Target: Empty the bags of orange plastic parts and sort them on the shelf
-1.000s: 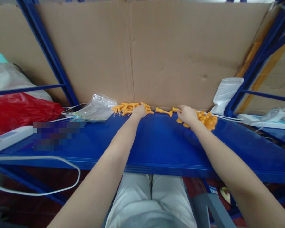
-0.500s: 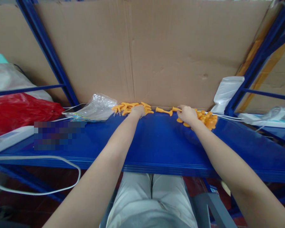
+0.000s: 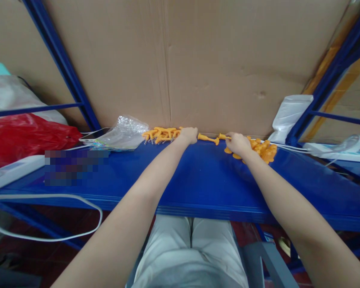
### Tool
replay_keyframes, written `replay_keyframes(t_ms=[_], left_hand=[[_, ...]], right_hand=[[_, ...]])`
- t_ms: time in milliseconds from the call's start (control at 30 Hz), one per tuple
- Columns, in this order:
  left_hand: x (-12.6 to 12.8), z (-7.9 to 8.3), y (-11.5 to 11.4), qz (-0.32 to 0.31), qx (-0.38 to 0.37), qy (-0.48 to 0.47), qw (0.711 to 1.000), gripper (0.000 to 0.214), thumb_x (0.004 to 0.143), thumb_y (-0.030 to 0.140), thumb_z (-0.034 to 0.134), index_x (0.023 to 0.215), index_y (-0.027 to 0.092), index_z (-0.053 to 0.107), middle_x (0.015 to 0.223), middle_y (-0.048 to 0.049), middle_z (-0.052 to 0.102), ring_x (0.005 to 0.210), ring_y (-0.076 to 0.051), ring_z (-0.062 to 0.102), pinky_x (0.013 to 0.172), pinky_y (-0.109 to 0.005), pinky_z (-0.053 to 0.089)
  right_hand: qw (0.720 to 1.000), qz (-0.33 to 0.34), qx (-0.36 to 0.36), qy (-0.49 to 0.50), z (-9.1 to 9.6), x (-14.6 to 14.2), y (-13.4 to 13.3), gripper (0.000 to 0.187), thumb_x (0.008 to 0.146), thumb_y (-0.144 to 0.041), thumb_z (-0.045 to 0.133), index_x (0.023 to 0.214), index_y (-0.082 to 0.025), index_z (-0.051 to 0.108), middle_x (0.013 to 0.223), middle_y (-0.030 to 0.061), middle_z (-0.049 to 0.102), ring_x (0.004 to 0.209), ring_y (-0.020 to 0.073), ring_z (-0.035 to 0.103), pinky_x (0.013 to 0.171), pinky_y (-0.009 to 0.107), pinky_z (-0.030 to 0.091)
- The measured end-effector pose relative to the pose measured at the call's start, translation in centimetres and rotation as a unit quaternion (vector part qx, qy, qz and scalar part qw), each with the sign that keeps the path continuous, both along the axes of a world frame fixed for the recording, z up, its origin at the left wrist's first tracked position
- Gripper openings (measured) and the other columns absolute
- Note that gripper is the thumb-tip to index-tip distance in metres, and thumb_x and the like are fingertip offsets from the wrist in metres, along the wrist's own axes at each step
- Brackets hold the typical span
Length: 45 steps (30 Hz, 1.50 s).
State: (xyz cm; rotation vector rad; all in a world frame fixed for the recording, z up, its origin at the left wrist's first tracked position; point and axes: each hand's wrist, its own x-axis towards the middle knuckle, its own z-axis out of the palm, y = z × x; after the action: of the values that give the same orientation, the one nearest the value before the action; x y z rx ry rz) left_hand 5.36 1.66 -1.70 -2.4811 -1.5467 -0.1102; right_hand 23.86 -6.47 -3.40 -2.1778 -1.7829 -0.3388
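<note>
My left hand [image 3: 189, 135] is closed at the right end of a heap of orange branching plastic pieces [image 3: 162, 134] with small metal chains. What its fingers hold is hidden. Just right of it lies a loose orange piece [image 3: 208, 139], shaped like a small hammer or stick with a wider end. My right hand [image 3: 239, 144] has its fingers closed around one end of a similar orange stick-like piece [image 3: 223, 136]. Beneath and behind that hand a pile of orange pieces with rounded ends [image 3: 264, 150] spreads to the right, partly covered by the hand.
Everything rests on a blue metal table [image 3: 198, 180] against a cardboard wall [image 3: 213, 72]. Clear plastic bags [image 3: 120, 134] lie left, beyond them a red bag [image 3: 30, 138]. A white plastic packet [image 3: 291, 116] leans at right. A white cable [image 3: 63, 197] loops over the left front edge.
My left hand has moved right, off the middle of the chained heap to its right end. My right hand stays at nearly the same place. The view has shifted slightly.
</note>
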Motion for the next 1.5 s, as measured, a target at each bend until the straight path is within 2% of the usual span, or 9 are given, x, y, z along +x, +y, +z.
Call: replay_keyframes(t_ms=[100,233,467,600,767,967,1067,1333,1500], left_hand=[[2.2,-1.7,-1.1,-0.058,-0.005,0.005,0.998,0.046,0.094,0.017,0.048,0.139,0.012,0.056,0.142,-0.0202,0.059,0.131,-0.029,0.059,0.107,-0.038,0.048],[5.1,-3.4,-1.4,-0.102,-0.065,0.002,0.993,0.05,0.095,0.019,0.049,0.144,0.016,0.05,0.151,-0.0166,0.052,0.137,-0.028,0.054,0.11,-0.037,0.045],[7.7,-4.0,-0.1,-0.117,-0.108,-0.054,0.986,0.057,0.093,0.019,0.052,0.148,0.014,0.041,0.155,-0.0163,0.047,0.141,-0.027,0.051,0.115,-0.035,0.042],[7.9,-4.1,0.7,-0.109,-0.115,-0.09,0.983,0.056,0.094,0.026,0.055,0.146,0.013,0.042,0.153,-0.0149,0.052,0.139,-0.026,0.053,0.114,-0.032,0.042],[7.7,-4.3,0.8,-0.087,-0.124,-0.094,0.984,0.048,0.096,0.032,0.055,0.14,0.013,0.049,0.144,-0.0151,0.06,0.134,-0.028,0.057,0.109,-0.035,0.047],[7.8,-4.7,1.2,-0.088,-0.099,-0.098,0.986,0.049,0.096,0.034,0.056,0.142,0.017,0.05,0.152,-0.0153,0.053,0.139,-0.03,0.053,0.112,-0.04,0.044],[8.1,-4.9,1.6,-0.078,-0.094,-0.097,0.988,0.051,0.097,0.036,0.053,0.144,0.016,0.049,0.156,-0.015,0.048,0.141,-0.029,0.05,0.113,-0.039,0.042],[8.0,-4.3,1.7,-0.09,-0.107,-0.076,0.987,0.058,0.099,0.043,0.05,0.146,0.011,0.048,0.155,-0.0184,0.049,0.144,-0.029,0.047,0.115,-0.034,0.038],[7.4,-4.2,1.1,-0.078,-0.112,-0.061,0.989,0.057,0.099,0.047,0.047,0.149,0.018,0.046,0.159,-0.0154,0.043,0.145,-0.03,0.045,0.114,-0.039,0.039]], right_hand=[[1.0,0.003,-0.001,0.001,-0.1,-0.1,0.1,0.039,0.096,-0.02,0.044,0.124,-0.017,0.071,0.122,0.0171,0.074,0.115,0.0305,0.07,0.09,0.038,0.053],[1.0,0.012,-0.006,-0.005,-0.3,-0.2,0.2,0.04,0.096,-0.02,0.043,0.124,-0.017,0.071,0.122,0.0167,0.074,0.115,0.0294,0.07,0.09,0.037,0.053],[0.999,0.015,-0.016,-0.028,-0.4,-0.5,0.2,0.041,0.097,-0.021,0.041,0.128,-0.017,0.068,0.127,0.0149,0.072,0.12,0.0287,0.067,0.093,0.037,0.051],[0.998,0.027,-0.011,-0.063,-0.4,-0.6,0.0,0.04,0.096,-0.02,0.041,0.124,-0.014,0.068,0.128,0.0171,0.071,0.12,0.0292,0.066,0.093,0.038,0.049],[0.993,0.038,0.008,-0.108,-0.4,-0.8,-0.2,0.038,0.096,-0.017,0.039,0.12,-0.011,0.067,0.124,0.0193,0.071,0.118,0.0294,0.064,0.093,0.038,0.045],[0.99,0.047,0.039,-0.13,-0.1,-0.4,0.3,0.039,0.095,-0.016,0.036,0.118,-0.011,0.068,0.119,0.0215,0.071,0.112,0.03,0.063,0.087,0.038,0.041],[0.987,0.058,0.057,-0.139,0.4,-0.3,0.8,0.04,0.096,-0.015,0.034,0.117,-0.01,0.068,0.117,0.0218,0.071,0.111,0.0303,0.062,0.087,0.038,0.04],[0.98,0.097,0.075,-0.156,2.2,-0.9,2.3,0.041,0.095,-0.014,0.034,0.117,-0.008,0.069,0.116,0.0225,0.07,0.112,0.0316,0.06,0.092,0.041,0.038],[0.971,0.128,0.122,-0.161,3.8,-1.4,5.0,0.041,0.093,-0.014,0.034,0.115,-0.008,0.069,0.114,0.0225,0.07,0.112,0.0323,0.058,0.094,0.043,0.038]])
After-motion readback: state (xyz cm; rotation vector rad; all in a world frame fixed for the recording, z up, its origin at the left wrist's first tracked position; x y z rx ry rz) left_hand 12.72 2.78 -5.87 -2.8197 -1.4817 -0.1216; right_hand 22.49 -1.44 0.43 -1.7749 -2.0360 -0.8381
